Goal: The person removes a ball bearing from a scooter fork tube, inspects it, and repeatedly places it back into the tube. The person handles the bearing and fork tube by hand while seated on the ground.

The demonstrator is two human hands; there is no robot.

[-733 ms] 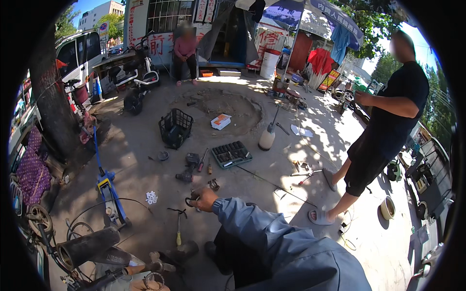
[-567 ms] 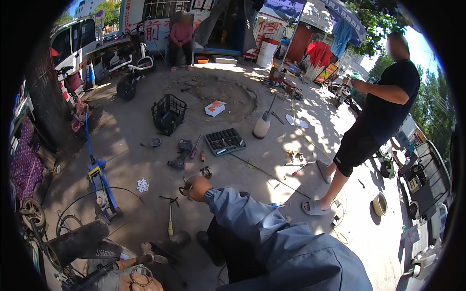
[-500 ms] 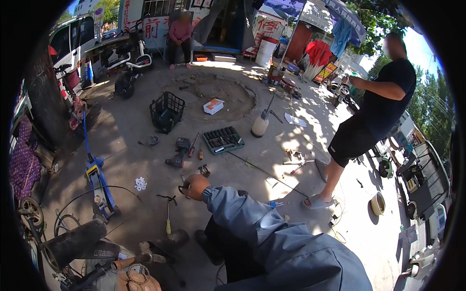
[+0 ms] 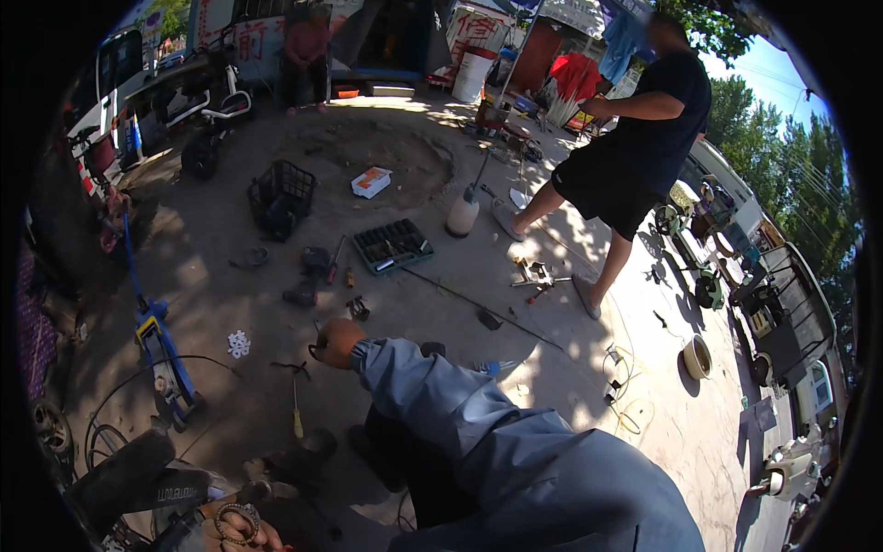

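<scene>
My right hand, extended from a blue-grey sleeve, is closed on a small dark curved part. Just beyond it is a small dark fitting; below left lies a yellow-handled screwdriver. A drill and an open socket case lie farther forward. My left hand, with a beaded bracelet, is at the lower edge by a dark bicycle frame, fingers curled on something I cannot make out.
A blue floor jack, black crate, white sprayer and metal puller stand or lie around. A person in dark clothing is on the right; another sits at the back. A bowl is at right.
The person in dark clothing has stepped away, farther back and leftward in view. My view has shifted, so the scene sits higher and further left. My right hand still holds the dark part.
</scene>
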